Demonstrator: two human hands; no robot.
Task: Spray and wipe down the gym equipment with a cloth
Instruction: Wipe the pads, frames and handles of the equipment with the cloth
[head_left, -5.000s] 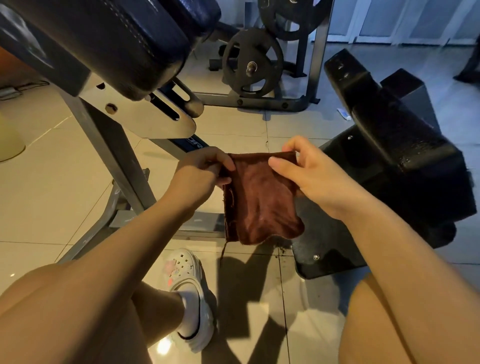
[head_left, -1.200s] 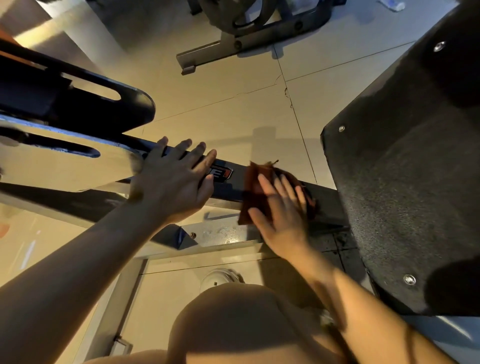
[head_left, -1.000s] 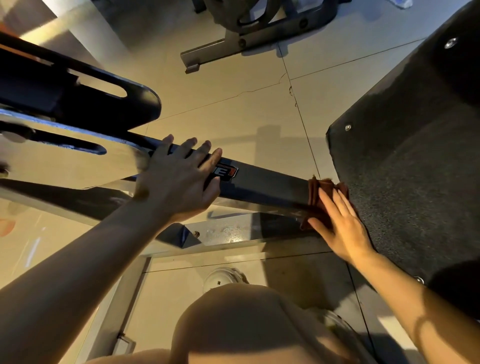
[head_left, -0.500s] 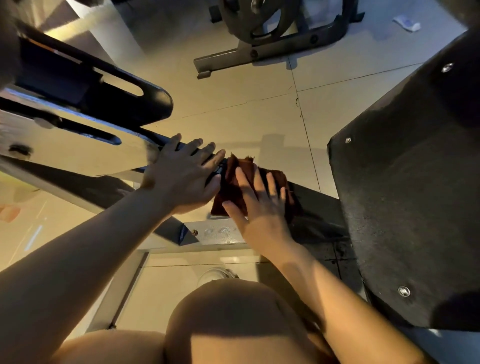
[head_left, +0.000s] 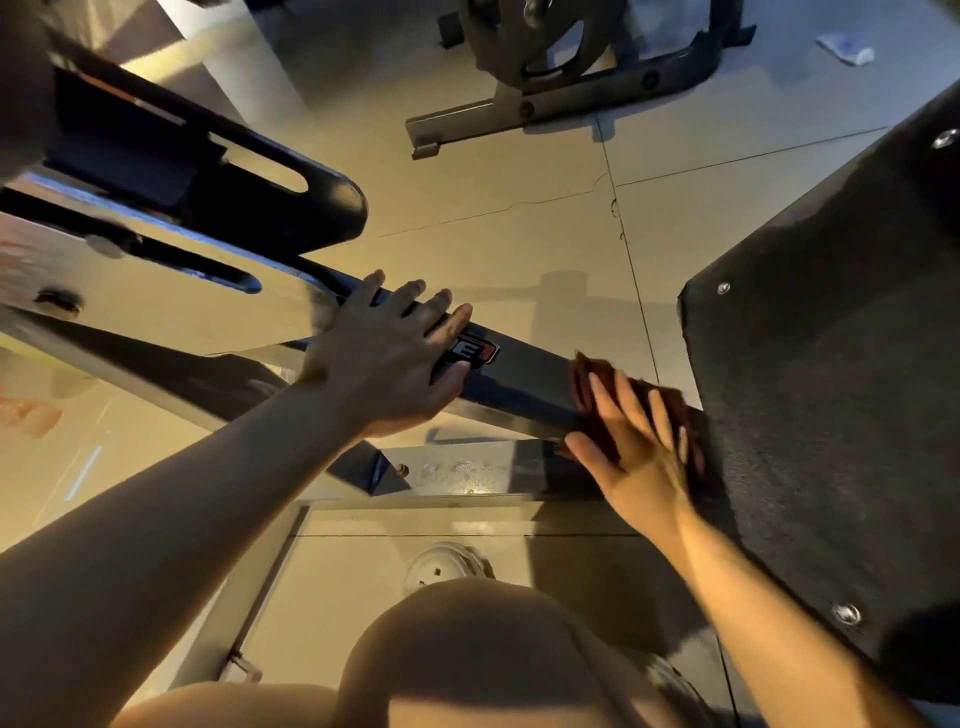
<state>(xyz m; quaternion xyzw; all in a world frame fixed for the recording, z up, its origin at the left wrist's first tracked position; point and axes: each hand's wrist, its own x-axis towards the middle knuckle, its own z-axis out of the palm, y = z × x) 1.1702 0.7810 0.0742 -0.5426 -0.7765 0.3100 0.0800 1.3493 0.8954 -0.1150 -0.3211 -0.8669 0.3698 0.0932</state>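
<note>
A dark metal frame bar (head_left: 524, 382) of the gym machine runs across the middle, with a small logo sticker on it. My left hand (head_left: 387, 361) rests flat on the bar beside the sticker, fingers straight. A dark red cloth (head_left: 584, 382) lies on the bar's right end, close to the black textured footplate (head_left: 831, 389). My right hand (head_left: 631, 444) presses the cloth onto the bar with straight, spread fingers and hides most of it. No spray bottle is in view.
A slotted black bracket and silver plate (head_left: 171, 291) hang over the left. A weight-plate stand (head_left: 561, 78) sits on the tiled floor at the top. My knee (head_left: 467, 654) fills the bottom centre, over a lower grey cross beam (head_left: 467, 473).
My right hand has slid the cloth to the right along the bar, from beside my left hand to the end by the footplate. My left hand has stayed on the bar.
</note>
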